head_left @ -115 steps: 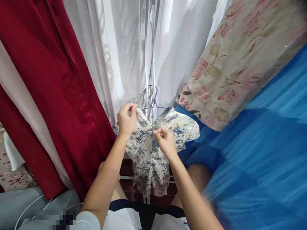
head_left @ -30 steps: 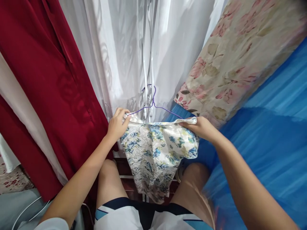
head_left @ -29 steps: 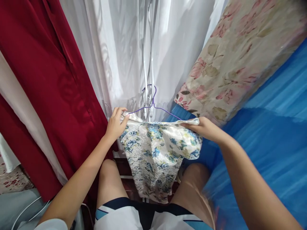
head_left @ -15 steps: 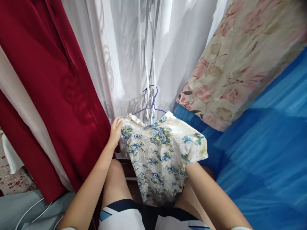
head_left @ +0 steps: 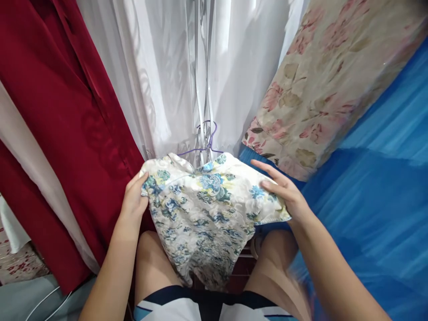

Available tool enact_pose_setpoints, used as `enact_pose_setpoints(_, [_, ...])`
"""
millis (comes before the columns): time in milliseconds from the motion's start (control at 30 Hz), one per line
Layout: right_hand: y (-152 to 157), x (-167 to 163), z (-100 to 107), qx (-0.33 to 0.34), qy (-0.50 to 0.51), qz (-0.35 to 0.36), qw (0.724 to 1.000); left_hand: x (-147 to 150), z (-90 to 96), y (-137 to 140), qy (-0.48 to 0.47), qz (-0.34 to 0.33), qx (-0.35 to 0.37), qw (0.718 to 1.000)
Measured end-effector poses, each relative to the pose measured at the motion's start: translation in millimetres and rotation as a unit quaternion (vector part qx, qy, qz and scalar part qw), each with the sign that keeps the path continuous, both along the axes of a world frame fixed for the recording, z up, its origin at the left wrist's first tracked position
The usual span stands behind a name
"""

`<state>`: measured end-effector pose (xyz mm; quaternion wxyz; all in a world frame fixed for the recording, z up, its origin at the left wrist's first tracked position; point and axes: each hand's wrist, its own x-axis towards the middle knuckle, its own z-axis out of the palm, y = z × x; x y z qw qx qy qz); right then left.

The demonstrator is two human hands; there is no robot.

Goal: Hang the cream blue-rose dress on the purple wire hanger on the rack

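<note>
A white short-sleeved blouse (head_left: 214, 200) with blue and green flowers hangs in front of me on a purple hanger (head_left: 210, 141). The hanger's hook is at white straps that come down from above. My left hand (head_left: 134, 191) pinches the end of the left sleeve between thumb and fingers. At the other side, my right hand (head_left: 284, 189) is on the right sleeve, its thumb on top of the cloth and its index finger stretched out; the remaining fingers are partly hidden by the sleeve. The blouse's lower part hangs between my knees.
Red cloth (head_left: 83, 133) hangs at the left and a white curtain (head_left: 167, 80) behind the hanger. On the right are a pink-flowered cloth (head_left: 310, 102) and blue gathered fabric (head_left: 374, 214). White cable (head_left: 43, 303) lies on grey fabric at the lower left.
My right hand has come out from beneath the right sleeve and now takes it from the outer side. My left hand has moved left and down with the left sleeve, spreading the blouse.
</note>
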<state>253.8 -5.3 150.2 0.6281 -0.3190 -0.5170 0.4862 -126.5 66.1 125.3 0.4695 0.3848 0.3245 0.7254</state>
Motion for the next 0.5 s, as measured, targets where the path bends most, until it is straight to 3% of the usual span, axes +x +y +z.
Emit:
enact_pose_setpoints(100, [-16, -9, 19, -0.012, 0.028, -0.049, 0.998, 8, 31.4, -10, 0.083, 0.041, 0.098, 0.991])
enact_pose_setpoints(167, [-27, -10, 19, -0.007, 0.079, -0.106, 0.991, 19, 45.2, -14, 0.205, 0.100, 0.172, 0.959])
enact_pose_setpoints(200, [-35, -9, 16, -0.001, 0.098, -0.130, 0.987, 26, 48.4, -14, 0.277, 0.147, 0.206, 0.927])
enact_pose_setpoints(267, [-54, -6, 3, -0.001, 0.101, -0.140, 0.985, 43, 45.8, -11, 0.415, 0.237, 0.267, 0.837])
enact_pose_setpoints(333, [-79, -6, -12, -0.002, 0.034, -0.090, 0.995, 60, 30.9, -1, 0.505, 0.262, 0.314, 0.760])
enact_pose_setpoints(367, [-91, -7, -19, 0.006, -0.029, -0.051, 0.998, 67, 19.8, 5, 0.514, 0.254, 0.331, 0.750])
enact_pose_setpoints(400, [-103, -10, -24, 0.015, -0.094, -0.011, 0.995, 74, 7.2, 12, 0.504, 0.240, 0.341, 0.756])
enact_pose_setpoints(500, [-124, -21, -34, 0.045, -0.181, 0.097, 0.978, 91, -28.5, 26, 0.409, 0.223, 0.325, 0.823])
